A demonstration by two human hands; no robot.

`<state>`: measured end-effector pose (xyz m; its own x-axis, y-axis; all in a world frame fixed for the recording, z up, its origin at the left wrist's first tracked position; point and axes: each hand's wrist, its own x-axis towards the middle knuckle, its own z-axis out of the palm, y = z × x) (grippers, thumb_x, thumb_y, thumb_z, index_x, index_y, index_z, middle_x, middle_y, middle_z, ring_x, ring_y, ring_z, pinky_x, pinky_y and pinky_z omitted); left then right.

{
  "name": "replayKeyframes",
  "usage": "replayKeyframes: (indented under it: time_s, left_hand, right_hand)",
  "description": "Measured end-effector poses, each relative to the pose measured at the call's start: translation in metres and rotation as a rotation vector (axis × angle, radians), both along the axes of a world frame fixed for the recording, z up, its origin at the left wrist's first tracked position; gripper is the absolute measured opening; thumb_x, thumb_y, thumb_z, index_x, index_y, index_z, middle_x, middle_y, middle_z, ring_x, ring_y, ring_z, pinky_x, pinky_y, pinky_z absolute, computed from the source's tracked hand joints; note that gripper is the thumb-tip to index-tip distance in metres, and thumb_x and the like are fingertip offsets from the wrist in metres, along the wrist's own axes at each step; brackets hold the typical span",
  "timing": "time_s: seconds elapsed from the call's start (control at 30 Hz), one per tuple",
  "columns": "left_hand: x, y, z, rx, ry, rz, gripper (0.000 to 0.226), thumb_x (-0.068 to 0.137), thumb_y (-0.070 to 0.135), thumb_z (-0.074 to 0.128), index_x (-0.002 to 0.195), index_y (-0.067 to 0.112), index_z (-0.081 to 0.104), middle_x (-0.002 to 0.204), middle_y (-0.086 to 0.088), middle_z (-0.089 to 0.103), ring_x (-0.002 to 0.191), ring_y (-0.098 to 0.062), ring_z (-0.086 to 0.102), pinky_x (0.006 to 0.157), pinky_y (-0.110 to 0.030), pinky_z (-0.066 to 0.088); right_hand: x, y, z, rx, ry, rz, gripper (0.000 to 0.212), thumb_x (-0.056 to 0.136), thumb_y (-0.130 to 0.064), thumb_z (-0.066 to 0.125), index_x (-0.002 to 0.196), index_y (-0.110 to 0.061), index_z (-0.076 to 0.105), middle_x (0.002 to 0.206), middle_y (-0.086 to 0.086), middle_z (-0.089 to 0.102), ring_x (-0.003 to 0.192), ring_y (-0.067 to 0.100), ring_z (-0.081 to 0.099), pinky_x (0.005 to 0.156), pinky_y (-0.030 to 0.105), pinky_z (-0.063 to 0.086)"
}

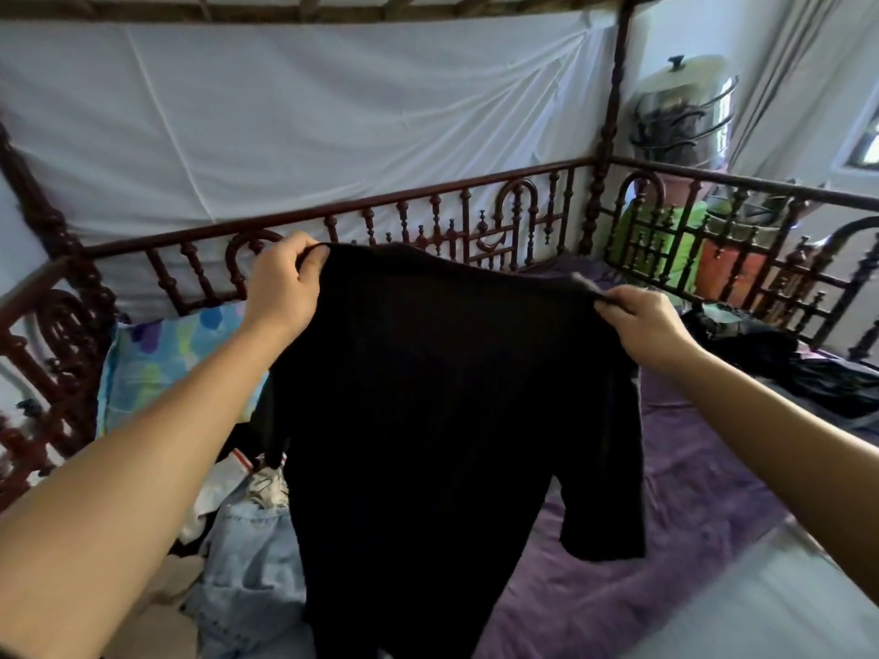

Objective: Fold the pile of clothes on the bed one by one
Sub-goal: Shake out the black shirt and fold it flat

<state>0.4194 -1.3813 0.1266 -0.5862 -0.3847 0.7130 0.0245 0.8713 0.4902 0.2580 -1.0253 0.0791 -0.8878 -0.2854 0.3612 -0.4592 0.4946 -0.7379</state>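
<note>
The left hand (284,283) was curled tight on one shoulder of the black T-shirt (452,420), its fingers folded over the top edge of the cloth and the thumb behind it. The right hand (639,321) pinched the other shoulder, fingers bunched on a small ridge of fabric. The two hands were well apart, the left held somewhat higher than the right, so the shoulder line sloped down toward the right. Between them the shirt hung spread out in the air above the bed (666,539), its long axis running top to bottom: collar edge uppermost, body falling straight down to the lower border of the view, where the hem was cut off. One short sleeve hung free on the right side, below the right hand; the other sleeve showed as a narrow dark strip under the left forearm. Behind the shirt's lower left part lay the pile of clothes (247,563), with pale denim and light fabric showing. A purple cover lay over the mattress to the right, a patterned pillow (166,368) leaned against the carved wooden rail (428,202) at the left, and more dark clothing (785,363) lay at the far right of the bed.
</note>
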Motion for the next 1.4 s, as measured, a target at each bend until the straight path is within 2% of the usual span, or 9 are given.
replayKeyframes:
  time_s: [0.13, 0.2, 0.33, 0.47, 0.57, 0.7, 0.9, 1.13, 1.4]
  left_hand:
    - [-0.016, 0.010, 0.006, -0.487, -0.146, 0.109, 0.017, 0.097, 0.019, 0.050, 0.103, 0.007, 0.060, 0.095, -0.017, 0.066, 0.081, -0.039, 0.062, 0.066, -0.044, 0.047]
    - [-0.025, 0.010, -0.004, -0.563, -0.277, 0.152, 0.018, 0.095, 0.011, 0.049, 0.110, 0.007, 0.058, 0.107, -0.018, 0.062, 0.086, -0.043, 0.062, 0.066, -0.046, 0.046]
    - [-0.044, 0.006, -0.031, -0.459, -0.431, 0.278, 0.039, 0.085, -0.005, 0.049, 0.123, 0.002, 0.054, 0.117, -0.025, 0.057, 0.100, -0.046, 0.057, 0.076, -0.051, 0.047]
    - [-0.063, 0.004, -0.035, -0.205, -0.310, 0.442, 0.030, 0.086, 0.000, 0.046, 0.111, -0.006, 0.062, 0.105, -0.036, 0.060, 0.097, -0.051, 0.057, 0.081, -0.053, 0.045]
    - [-0.080, -0.006, -0.022, -0.016, -0.199, 0.490, 0.041, 0.085, 0.017, 0.035, 0.101, -0.009, 0.062, 0.100, -0.039, 0.059, 0.093, -0.053, 0.056, 0.081, -0.052, 0.047]
    - [-0.127, -0.012, -0.008, 0.105, -0.079, 0.466, 0.036, 0.090, 0.015, 0.035, 0.109, -0.006, 0.057, 0.114, -0.032, 0.057, 0.106, -0.045, 0.053, 0.091, -0.044, 0.039]
    - [-0.234, 0.009, -0.023, 0.008, -0.188, 0.263, 0.034, 0.087, 0.003, 0.042, 0.114, -0.001, 0.061, 0.115, -0.030, 0.060, 0.109, -0.044, 0.054, 0.093, -0.044, 0.040]
    - [-0.381, 0.100, -0.113, 0.014, -0.459, 0.094, 0.037, 0.090, -0.003, 0.039, 0.113, 0.006, 0.065, 0.119, -0.020, 0.061, 0.109, -0.040, 0.055, 0.093, -0.043, 0.045]
    - [-0.554, 0.230, -0.218, 0.098, -0.580, -0.004, 0.035, 0.093, 0.006, 0.039, 0.104, 0.019, 0.069, 0.113, -0.011, 0.066, 0.103, -0.032, 0.059, 0.084, -0.035, 0.047]
  right_hand:
    - [-0.020, 0.020, 0.018, -0.053, 0.154, -0.170, 0.020, 0.097, -0.029, 0.051, 0.100, -0.016, 0.065, 0.088, 0.003, 0.063, 0.088, 0.025, 0.058, 0.072, 0.033, 0.042]
    - [-0.029, 0.036, 0.020, 0.017, 0.212, -0.166, 0.023, 0.095, -0.037, 0.053, 0.093, -0.017, 0.064, 0.082, 0.004, 0.064, 0.081, 0.027, 0.059, 0.070, 0.038, 0.047]
    - [-0.033, 0.050, 0.017, 0.103, 0.251, 0.077, 0.020, 0.093, -0.032, 0.060, 0.082, -0.016, 0.063, 0.071, -0.004, 0.061, 0.066, 0.013, 0.055, 0.062, 0.030, 0.039]
    - [-0.030, 0.046, 0.013, 0.195, 0.183, 0.334, 0.032, 0.096, -0.033, 0.056, 0.074, -0.010, 0.055, 0.063, -0.002, 0.054, 0.057, 0.007, 0.046, 0.058, 0.030, 0.036]
    - [-0.033, 0.040, 0.016, 0.175, 0.094, 0.461, 0.041, 0.097, -0.035, 0.053, 0.076, -0.001, 0.054, 0.063, 0.001, 0.049, 0.054, 0.006, 0.043, 0.051, 0.027, 0.035]
    - [-0.049, 0.034, 0.016, 0.064, -0.029, 0.533, 0.044, 0.099, -0.034, 0.050, 0.081, 0.006, 0.056, 0.065, 0.004, 0.049, 0.056, 0.009, 0.046, 0.048, 0.030, 0.036]
    - [-0.091, 0.058, -0.032, -0.068, -0.167, 0.347, 0.039, 0.100, -0.024, 0.050, 0.066, -0.007, 0.044, 0.058, -0.007, 0.039, 0.052, 0.002, 0.036, 0.046, 0.021, 0.029]
    - [-0.152, 0.141, -0.151, -0.009, -0.262, -0.034, 0.039, 0.099, -0.032, 0.052, 0.070, -0.006, 0.045, 0.058, -0.008, 0.040, 0.054, 0.004, 0.035, 0.053, 0.034, 0.033]
    - [-0.277, 0.251, -0.260, 0.082, -0.408, -0.315, 0.038, 0.098, -0.038, 0.048, 0.068, -0.015, 0.041, 0.054, -0.001, 0.047, 0.052, 0.013, 0.043, 0.057, 0.041, 0.037]
